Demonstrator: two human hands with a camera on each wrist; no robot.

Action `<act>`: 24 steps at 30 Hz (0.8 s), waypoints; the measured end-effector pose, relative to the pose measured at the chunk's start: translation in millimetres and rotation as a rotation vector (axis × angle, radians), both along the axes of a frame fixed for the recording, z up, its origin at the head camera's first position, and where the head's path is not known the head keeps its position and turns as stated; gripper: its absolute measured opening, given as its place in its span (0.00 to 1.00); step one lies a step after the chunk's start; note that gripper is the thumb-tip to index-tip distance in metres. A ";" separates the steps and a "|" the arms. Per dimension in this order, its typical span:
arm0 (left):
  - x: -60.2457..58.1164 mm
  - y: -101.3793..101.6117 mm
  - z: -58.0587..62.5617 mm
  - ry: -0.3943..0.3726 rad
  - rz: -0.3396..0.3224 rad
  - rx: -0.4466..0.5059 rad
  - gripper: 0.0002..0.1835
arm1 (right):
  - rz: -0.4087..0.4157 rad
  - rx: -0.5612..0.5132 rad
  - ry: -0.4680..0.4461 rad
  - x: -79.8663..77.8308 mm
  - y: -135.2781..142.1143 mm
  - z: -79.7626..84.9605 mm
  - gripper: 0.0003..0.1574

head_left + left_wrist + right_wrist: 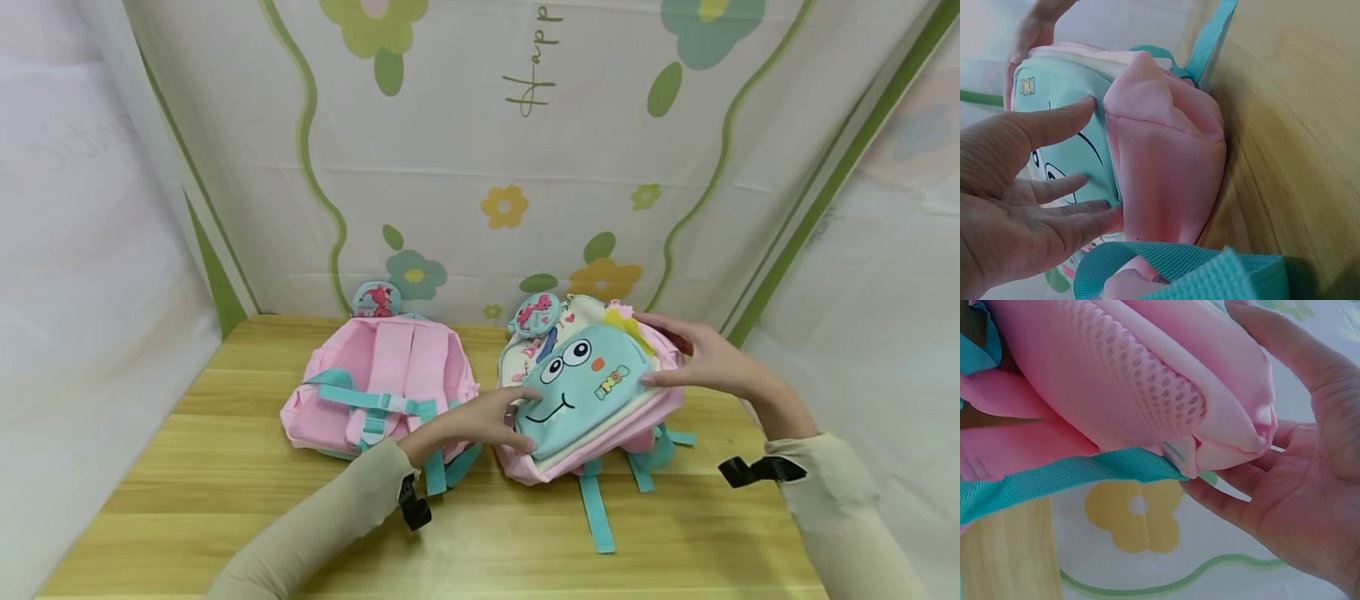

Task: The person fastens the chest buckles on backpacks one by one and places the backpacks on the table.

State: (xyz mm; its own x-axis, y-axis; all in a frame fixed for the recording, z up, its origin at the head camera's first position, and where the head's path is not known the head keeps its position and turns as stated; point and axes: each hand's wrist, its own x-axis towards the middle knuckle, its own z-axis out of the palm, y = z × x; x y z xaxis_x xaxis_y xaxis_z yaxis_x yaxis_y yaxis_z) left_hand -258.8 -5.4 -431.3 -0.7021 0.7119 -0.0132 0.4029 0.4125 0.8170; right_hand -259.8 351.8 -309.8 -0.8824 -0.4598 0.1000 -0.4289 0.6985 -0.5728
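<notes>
The blue-fronted backpack point(581, 392) sits tilted on the table point(480, 542), a teal strap point(597, 512) trailing below. The right hand point(708, 360) grips its side; the left hand point(491, 415), fingers spread, touches its front. The left wrist overlaps backpack number 2 point(392, 358), lying straps-up nearby. Flowered cloth point(465, 142) hangs behind.

I've got a wood-grain surface point(202, 492) meeting a pale backdrop point(450, 150), and there's a small orange flower point(504, 207), a wavy green line point(302, 137) up the left, sideways "Happ" lettering point(529, 90), pale sheeting point(82, 292) at the side!
</notes>
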 end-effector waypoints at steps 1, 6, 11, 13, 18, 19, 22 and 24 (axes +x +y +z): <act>0.6 0.0 0.4 -0.007 0.000 0.004 0.41 | 0.014 -0.005 -0.001 0.2 -1.6 1.0 0.57; 1.2 -3.8 -2.4 -0.045 -0.015 0.040 0.44 | 0.064 -0.038 0.005 2.0 -6.2 5.1 0.59; 0.0 -9.3 -7.2 -0.063 -0.046 0.053 0.45 | 0.123 -0.053 0.013 3.0 -10.8 11.0 0.62; 0.3 -10.6 -8.5 -0.080 -0.046 0.063 0.45 | 0.140 -0.050 0.017 3.0 -13.5 13.5 0.64; 2.6 -9.0 -11.5 -0.090 -0.015 0.077 0.48 | 0.143 -0.041 0.028 3.1 -20.0 18.5 0.66; 3.1 -8.2 -11.9 -0.083 -0.007 0.076 0.49 | 0.142 -0.041 0.026 3.0 -20.9 19.3 0.66; 4.4 -5.6 -12.7 -0.069 0.015 0.078 0.49 | 0.142 -0.034 0.027 2.7 -23.7 21.9 0.67; 5.4 -3.6 -13.3 -0.067 0.023 0.084 0.49 | 0.143 -0.023 0.033 2.6 -25.3 24.1 0.67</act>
State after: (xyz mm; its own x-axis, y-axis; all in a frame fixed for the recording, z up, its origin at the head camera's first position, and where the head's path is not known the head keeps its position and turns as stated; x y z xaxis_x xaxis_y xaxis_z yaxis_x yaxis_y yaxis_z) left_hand -253.4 -9.0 -444.5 -0.7181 0.6960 -0.0017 0.3374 0.3503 0.8738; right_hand -257.1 326.5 -285.7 -0.8038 -0.5781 0.1401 -0.5423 0.6155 -0.5719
